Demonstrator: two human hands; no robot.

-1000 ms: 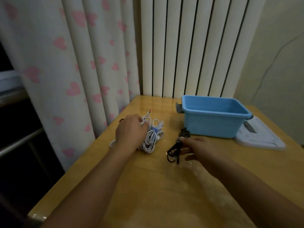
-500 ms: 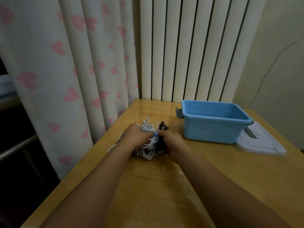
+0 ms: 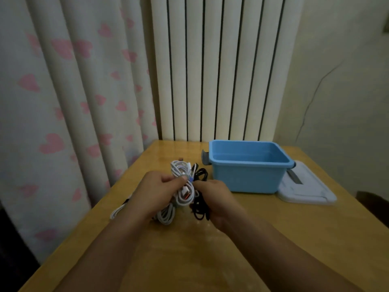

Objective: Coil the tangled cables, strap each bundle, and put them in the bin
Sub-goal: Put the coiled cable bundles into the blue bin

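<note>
Two bare forearms reach in from the near edge over the wooden tabletop [image 3: 263, 260], which shines a little under dim light. The left hand [image 3: 156, 193] and the right hand [image 3: 214, 197] meet at the middle of the tabletop, close together, with the cables between them.

The left hand's grip is closed on the white cables [image 3: 183, 186]: thumb and fingers curl round a bundle of white loops, raised slightly off the wood. A plug with an orange end [image 3: 186, 194] shows in the middle of those loops, and a small blue strap [image 3: 191, 179] sits at the point where the two hands come nearest. More white loops hang below the hand and touch the tabletop, and one white strand [image 3: 117, 211] trails out to the left of the wrist, lying on the wood.

The right hand's grip is closed on the black cable [image 3: 200, 209]: its fingers curl round thin black loops that hang below the knuckles, while further black loops stick up just beyond the fingers, beside the white ones.

Farther off, to the right of the cables, stands the blue bin [image 3: 250, 178], open at the top, with nothing visible inside. A grey latch sits at its left end. Just beside it on the right, a white lid [image 3: 305, 190] lies flat on the tabletop.

Behind the tabletop hang a curtain [image 3: 69, 98] with pink hearts on the left and white ribbed panels [image 3: 221, 70] in the middle; a pale wall [image 3: 341, 81] with a thin crack is on the right.
</note>
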